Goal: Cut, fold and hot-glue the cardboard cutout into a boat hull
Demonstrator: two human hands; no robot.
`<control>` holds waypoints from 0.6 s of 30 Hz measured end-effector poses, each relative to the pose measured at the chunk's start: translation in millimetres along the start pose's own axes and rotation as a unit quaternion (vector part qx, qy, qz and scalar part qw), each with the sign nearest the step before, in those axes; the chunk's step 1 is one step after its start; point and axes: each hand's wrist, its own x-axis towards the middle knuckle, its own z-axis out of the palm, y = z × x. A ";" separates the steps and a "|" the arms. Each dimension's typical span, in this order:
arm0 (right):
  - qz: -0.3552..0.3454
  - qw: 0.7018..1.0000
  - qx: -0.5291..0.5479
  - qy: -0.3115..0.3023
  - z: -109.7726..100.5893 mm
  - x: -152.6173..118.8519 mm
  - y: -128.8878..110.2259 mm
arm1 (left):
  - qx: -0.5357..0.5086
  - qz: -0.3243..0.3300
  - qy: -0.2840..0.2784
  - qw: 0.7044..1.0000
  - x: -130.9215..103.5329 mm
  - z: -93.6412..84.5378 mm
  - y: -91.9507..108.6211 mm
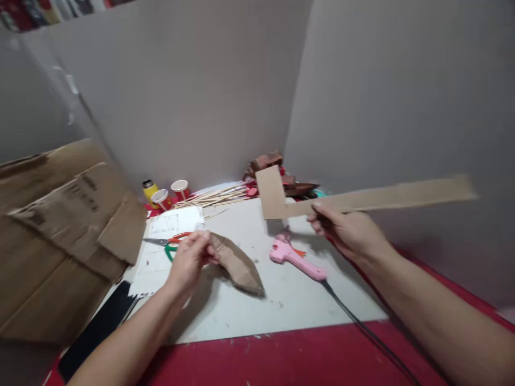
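My right hand (354, 230) pinches a long cardboard strip (394, 197) between thumb and fingers, raised above the white board. At the strip's left end stands a rectangular cardboard piece (271, 192), seemingly joined to it. My left hand (193, 254) is closed at the left end of a curved, pointed cardboard piece (237, 265); the fingertips partly hide the grip. Just beyond that hand, scissors (167, 242) with orange and green handles lie on paper. Between my hands, a pink hot glue gun (298, 260) rests on the board, below the strip.
A white board (241, 316) covers much of the red table (265, 354). Folded cardboard (60, 236) stands at left, near a dark flat object (100, 327). Paper cups (161, 199), a yellow bottle (150, 192) and thin sticks (217, 194) lie along the wall. A black cord (370, 332) trails rightward.
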 end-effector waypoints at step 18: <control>0.215 0.970 0.109 -0.035 -26.2 44.9 26.4 | 0.073 0.025 0.018 0.997 6.0 -4.6 17.3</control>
